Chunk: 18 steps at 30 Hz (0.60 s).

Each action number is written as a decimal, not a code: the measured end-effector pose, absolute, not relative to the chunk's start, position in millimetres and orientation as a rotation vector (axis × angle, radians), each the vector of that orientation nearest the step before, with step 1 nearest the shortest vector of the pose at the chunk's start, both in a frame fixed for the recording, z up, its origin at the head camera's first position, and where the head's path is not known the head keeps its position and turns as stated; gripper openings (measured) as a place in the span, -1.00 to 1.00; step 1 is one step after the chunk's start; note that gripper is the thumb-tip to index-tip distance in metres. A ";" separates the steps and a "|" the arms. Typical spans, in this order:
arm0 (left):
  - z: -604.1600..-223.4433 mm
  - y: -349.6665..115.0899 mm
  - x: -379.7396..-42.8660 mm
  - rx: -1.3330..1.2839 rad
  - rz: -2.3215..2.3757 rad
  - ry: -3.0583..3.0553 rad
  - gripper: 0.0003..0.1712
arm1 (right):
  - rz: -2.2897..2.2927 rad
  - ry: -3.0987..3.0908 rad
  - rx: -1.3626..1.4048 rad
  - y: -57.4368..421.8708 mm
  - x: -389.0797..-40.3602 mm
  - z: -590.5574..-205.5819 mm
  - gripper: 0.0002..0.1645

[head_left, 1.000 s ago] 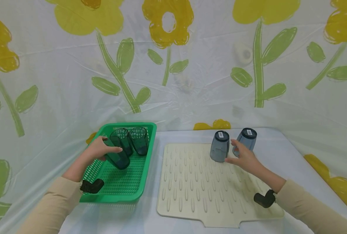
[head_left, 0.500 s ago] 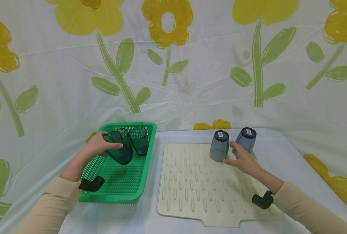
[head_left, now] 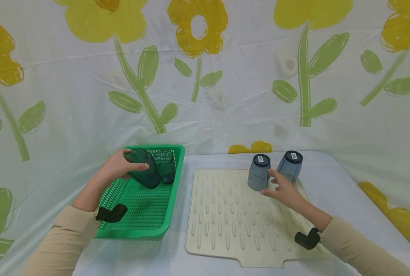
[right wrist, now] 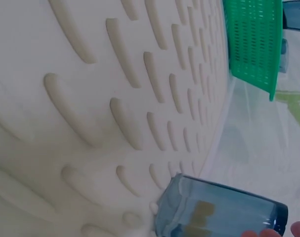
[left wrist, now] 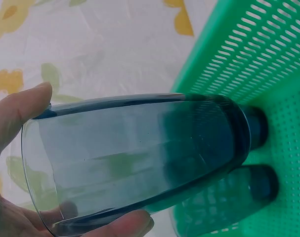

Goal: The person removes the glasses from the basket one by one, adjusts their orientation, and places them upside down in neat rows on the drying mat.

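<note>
My left hand (head_left: 118,166) grips a tinted drinking glass (head_left: 143,177) near its rim, thumb on one side and fingers on the other. In the left wrist view the held glass (left wrist: 115,153) slants base-first into the green basket (head_left: 135,233). Another glass (head_left: 167,170) stands mouth up inside the basket; a further one lies mostly hidden behind the held glass. Over the beige drying mat (head_left: 225,226), my right hand (head_left: 285,191) has its fingers parted beside an upside-down glass (head_left: 258,177). Behind that hand stands a second upside-down glass (head_left: 292,165).
The mat's raised ridges cover the middle of the white table (head_left: 329,172), to the right of the basket. A flower-printed sheet (head_left: 225,115) hangs behind the table and along its sides.
My left hand has raised the held glass from a steeper tilt and shifted it slightly back, toward the other glasses. My right hand has drifted slightly left, toward the nearer upside-down glass.
</note>
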<state>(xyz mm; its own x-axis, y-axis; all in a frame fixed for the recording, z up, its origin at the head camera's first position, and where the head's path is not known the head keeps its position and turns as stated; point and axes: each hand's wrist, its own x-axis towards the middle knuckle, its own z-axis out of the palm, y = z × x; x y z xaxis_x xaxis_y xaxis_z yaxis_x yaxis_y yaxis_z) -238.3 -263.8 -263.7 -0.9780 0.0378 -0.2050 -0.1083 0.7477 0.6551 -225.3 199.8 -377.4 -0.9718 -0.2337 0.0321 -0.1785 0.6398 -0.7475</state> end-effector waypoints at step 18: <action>-251.3 -238.4 -228.2 0.049 1.254 2.662 0.13 | -1.336 2.766 -0.391 195.3 -224.0 -380.2 -0.04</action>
